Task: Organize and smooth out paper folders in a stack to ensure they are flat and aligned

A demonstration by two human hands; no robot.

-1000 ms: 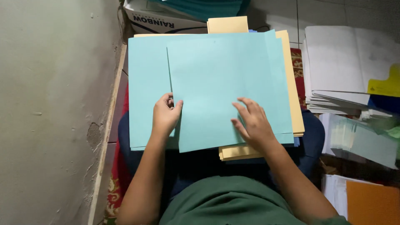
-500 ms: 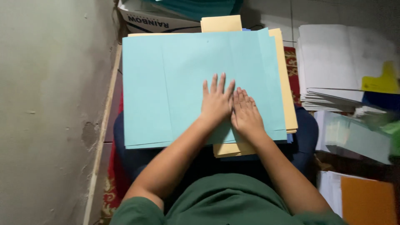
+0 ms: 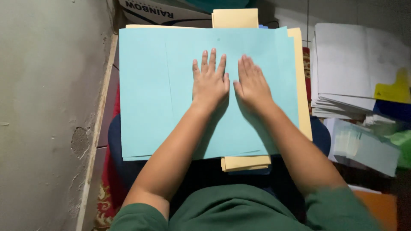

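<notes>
Left hand (image 3: 209, 83): flat, fingers spread, palm down on blue sheet (image 3: 145, 94), gripping nothing | right hand (image 3: 252, 83): flat beside it, same | yellow paper (image 3: 246, 162) beneath.

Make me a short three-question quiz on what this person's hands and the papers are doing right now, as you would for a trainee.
1. True or false: both hands lie flat, palms down, on the blue sheet.
2. What lies right under the blue sheets? A) a yellow paper stack B) a metal tray C) a towel
3. On which side of the person is the white paper pile?

Key
1. True: the left hand and right hand press side by side on the blue paper, fingers stretched out.
2. A: the yellow stack pokes out at the near, far and right edges.
3. The right: the white pile sits beside the blue sheets there.
</notes>
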